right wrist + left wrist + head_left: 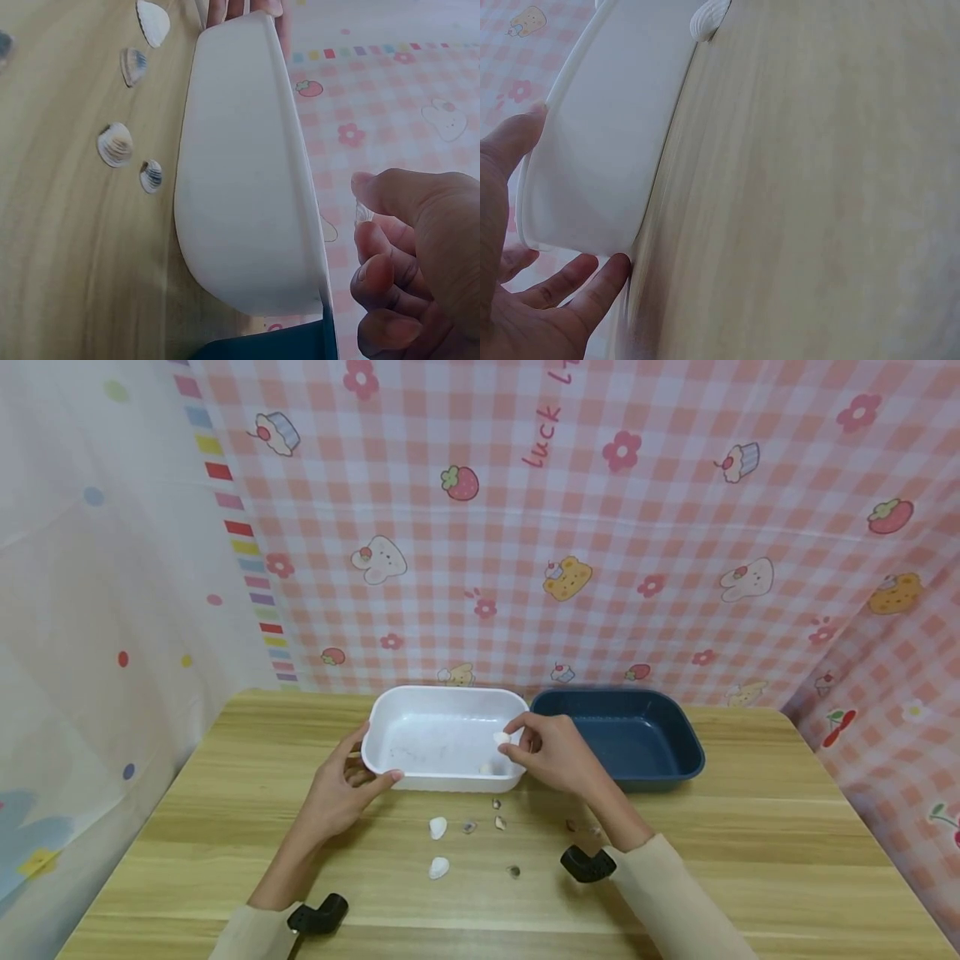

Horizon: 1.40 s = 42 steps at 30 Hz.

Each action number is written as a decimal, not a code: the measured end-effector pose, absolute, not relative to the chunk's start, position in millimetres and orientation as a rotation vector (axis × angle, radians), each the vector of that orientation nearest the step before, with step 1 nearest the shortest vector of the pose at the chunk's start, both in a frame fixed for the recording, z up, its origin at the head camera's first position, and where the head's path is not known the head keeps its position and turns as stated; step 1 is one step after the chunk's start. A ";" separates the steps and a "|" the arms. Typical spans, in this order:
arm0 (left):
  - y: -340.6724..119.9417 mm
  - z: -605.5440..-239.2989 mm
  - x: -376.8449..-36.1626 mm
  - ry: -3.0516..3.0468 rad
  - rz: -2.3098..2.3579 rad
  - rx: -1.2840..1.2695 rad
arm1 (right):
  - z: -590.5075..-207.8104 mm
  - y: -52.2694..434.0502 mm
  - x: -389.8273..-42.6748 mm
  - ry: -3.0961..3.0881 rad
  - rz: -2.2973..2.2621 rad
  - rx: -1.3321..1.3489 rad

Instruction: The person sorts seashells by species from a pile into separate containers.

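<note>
A white plastic basin stands at the back of the table. My left hand grips its left end, thumb at the front rim and fingers around the end wall; the left wrist view shows the thumb on the rim. Over the basin's right end, my right hand pinches a small white seashell between thumb and fingertips, with the shell above rim height in the right wrist view. Inside the basin, near its front right corner, lies a pale shell.
A dark blue basin stands against the white one's right side. In front, two white shells and several small darker shells lie on the wooden table. A pink checked cloth hangs behind.
</note>
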<state>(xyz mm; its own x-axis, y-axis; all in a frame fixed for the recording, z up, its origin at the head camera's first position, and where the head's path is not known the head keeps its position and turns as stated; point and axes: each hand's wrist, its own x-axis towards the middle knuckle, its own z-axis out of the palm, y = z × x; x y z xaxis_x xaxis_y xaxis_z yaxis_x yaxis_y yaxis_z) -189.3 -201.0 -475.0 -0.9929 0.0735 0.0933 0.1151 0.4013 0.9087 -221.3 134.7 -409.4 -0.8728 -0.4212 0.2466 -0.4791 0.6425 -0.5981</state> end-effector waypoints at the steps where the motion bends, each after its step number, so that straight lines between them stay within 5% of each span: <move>1: -201.2 -475.3 -189.4 -2.598 -1.688 -0.174 | -409.3 133.8 -223.6 -2.771 1.039 0.762; 21: -200.1 -475.6 -189.5 -2.590 -1.708 -0.180 | -413.4 129.2 -244.6 -2.880 0.999 0.624; 42: -202.1 -474.1 -189.1 -2.600 -1.686 -0.178 | -405.8 127.0 -208.5 -2.821 1.095 0.772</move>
